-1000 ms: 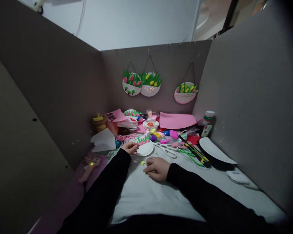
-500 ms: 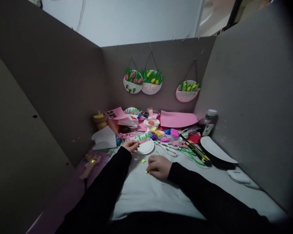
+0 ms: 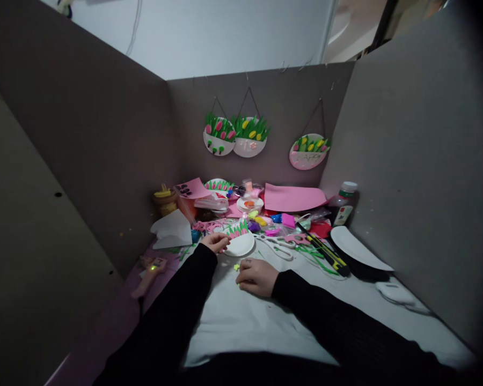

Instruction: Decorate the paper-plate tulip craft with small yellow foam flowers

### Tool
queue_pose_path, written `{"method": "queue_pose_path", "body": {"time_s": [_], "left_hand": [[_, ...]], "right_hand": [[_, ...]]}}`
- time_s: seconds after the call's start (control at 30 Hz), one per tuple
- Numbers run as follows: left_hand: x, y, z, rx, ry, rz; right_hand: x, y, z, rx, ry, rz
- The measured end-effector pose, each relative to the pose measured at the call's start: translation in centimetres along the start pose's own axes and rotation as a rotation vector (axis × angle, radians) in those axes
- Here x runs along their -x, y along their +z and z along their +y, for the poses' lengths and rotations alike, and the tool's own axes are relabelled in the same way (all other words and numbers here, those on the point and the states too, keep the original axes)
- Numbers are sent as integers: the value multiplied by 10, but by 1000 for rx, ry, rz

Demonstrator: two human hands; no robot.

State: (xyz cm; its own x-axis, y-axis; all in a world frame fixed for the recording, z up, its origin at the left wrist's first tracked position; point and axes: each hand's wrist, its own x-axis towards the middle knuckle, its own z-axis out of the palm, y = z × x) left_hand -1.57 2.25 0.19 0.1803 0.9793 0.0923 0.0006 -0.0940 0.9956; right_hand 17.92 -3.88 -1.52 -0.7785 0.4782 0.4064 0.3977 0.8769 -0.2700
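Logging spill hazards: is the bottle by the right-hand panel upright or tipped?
Upright: the bottle stands with its white cap uppermost.

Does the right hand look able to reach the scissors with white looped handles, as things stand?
Probably yes. The white-handled scissors lie on the pale cloth just beyond the right hand, and nothing seems to block the way to their handle loops.

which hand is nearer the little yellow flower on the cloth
Right. The right hand is just right of the flower; whether they touch is unclear. The left hand is farther off, beyond and left of it, by the left edge of the plate.
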Motion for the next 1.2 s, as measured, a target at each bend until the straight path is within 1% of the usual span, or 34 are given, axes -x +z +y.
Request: {"method": "queue_pose_path", "body": {"time_s": [0.1,0.23,0.33,0.57,1.0,1.2], "left_hand": [[0,0,0,7,2,-2],[1,1,1,13,2,-3],[1,1,1,18,4,-1],[1,2,1,20,5,9],[1,2,1,20,5,13],[1,3,2,15,0,11]], "right_hand": [[0,-2,2,13,22,24],[-2,-3,8,80,148,114],[-4,-1,10,112,212,131],[-8,3,7,165,231,101],[-10,2,5,172,288,76],[-10,3,8,176,270,63]]}}
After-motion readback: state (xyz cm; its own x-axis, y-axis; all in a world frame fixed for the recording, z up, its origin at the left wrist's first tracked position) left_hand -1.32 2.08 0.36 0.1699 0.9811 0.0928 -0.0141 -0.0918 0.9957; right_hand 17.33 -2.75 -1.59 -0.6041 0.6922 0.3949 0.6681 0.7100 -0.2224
